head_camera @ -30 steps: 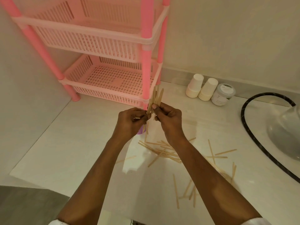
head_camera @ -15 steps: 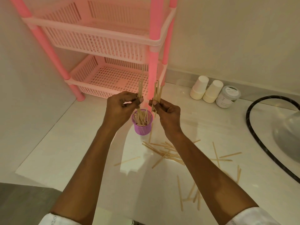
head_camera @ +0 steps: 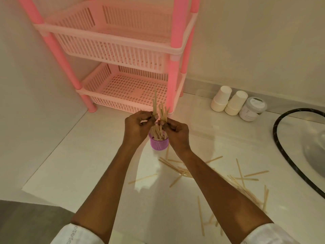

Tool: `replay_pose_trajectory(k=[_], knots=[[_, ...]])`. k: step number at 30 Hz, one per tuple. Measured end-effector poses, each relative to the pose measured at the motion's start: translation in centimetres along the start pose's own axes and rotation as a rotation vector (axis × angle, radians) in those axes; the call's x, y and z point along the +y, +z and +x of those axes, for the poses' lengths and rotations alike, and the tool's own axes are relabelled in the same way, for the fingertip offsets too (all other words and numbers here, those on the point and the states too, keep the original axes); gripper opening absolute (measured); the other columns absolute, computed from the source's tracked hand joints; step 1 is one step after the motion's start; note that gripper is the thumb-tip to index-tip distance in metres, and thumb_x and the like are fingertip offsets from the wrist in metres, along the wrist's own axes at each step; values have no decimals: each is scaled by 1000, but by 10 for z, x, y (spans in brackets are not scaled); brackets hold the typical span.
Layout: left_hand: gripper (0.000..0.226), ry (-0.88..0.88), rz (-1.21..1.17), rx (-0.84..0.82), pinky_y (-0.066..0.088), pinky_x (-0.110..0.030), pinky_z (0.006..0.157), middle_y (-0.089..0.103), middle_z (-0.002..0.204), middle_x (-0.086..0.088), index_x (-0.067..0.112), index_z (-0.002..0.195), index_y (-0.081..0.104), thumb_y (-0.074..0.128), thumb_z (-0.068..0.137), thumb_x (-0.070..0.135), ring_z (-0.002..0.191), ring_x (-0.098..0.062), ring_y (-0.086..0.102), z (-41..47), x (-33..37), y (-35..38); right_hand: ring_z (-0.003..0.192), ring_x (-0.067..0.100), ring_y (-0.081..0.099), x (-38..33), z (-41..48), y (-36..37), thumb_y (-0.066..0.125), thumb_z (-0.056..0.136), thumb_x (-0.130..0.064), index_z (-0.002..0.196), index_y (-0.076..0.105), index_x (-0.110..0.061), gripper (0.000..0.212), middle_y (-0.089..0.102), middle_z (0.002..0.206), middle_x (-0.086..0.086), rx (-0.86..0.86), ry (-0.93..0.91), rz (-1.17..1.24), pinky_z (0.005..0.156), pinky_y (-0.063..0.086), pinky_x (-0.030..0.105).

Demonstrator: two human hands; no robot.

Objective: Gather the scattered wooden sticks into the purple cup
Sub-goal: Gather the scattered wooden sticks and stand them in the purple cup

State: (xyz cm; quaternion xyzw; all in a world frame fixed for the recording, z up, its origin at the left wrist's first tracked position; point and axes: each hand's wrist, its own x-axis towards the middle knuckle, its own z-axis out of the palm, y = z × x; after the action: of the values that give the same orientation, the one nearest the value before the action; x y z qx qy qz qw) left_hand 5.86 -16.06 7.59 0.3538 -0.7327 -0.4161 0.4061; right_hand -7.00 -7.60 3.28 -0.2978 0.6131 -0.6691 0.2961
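Both hands have closed inward since half a second ago. The gap that showed the cup between them is gone, and the two held bundles now stand side by side.

Nearest the camera, both forearms run up toward 12 o'clock and converge. Loose sticks (head_camera: pixel 182 170) lie flat on the counter (head_camera: pixel 98 164) from 4 to 6 o'clock of the cup. They cross at mixed angles, mostly under and past the right forearm, and one lies alone at 7 o'clock.

The purple cup (head_camera: pixel 159 145) stands upright on the counter just below and between the hands, its rim partly hidden by them. Gathered sticks (head_camera: pixel 157 133) already stand in it.

The left hand (head_camera: pixel 138 126) pinches a thin bundle (head_camera: pixel 154 104) between thumb and fingertips, fingers curled. The right hand (head_camera: pixel 176 132) pinches a second bundle (head_camera: pixel 163 113) in the same way. Neither bundle can be counted.

The cup mouth lies at 6 o'clock from both pinches, directly beneath them. The held sticks run 12 to 6, near upright, with their upper ends fanned slightly. It cannot be told whether their lower ends already sit inside the rim. Neither hand is clearly nearer the cup. In my judgement, a straight release along that axis should suffice.

Beyond the hands, a pink rack (head_camera: pixel 123 50) stands at 12 o'clock and paper cups (head_camera: pixel 221 101) at 2 o'clock.
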Motion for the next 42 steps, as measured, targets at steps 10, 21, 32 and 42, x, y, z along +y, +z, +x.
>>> replay_pose_trajectory(k=[10,21,32,42], knots=[[19,-44,18,30,55,-10,75,77,97,-8,0,102,78,76,88,13,87,-15,71,-5,-17,12,100,17,76,2,5,3,72,96,-18,117,77,-14,23,80,106,5,-48,-42,-149,91,61,48],[16,-50,72,16,49,-3,71,79,96,-4,10,103,80,76,89,17,85,-8,71,-14,-27,14,99,15,75,6,2,6,63,97,-13,107,77,-21,19,79,102,-4,-43,-63,-171,93,60,49],[23,10,227,-91,55,-15,83,79,105,-5,11,112,78,73,90,19,91,-15,74,-20,-23,16,108,18,73,-17,1,4,60,102,-18,103,75,-29,19,79,107,0,-42,-71,-29,98,58,43],[30,-102,304,9,42,1,70,78,109,-8,16,121,74,66,96,28,83,-18,75,-24,-14,12,93,25,77,-5,-11,-47,69,95,-16,96,78,-19,10,80,91,7,164,-93,-97,90,60,44]])
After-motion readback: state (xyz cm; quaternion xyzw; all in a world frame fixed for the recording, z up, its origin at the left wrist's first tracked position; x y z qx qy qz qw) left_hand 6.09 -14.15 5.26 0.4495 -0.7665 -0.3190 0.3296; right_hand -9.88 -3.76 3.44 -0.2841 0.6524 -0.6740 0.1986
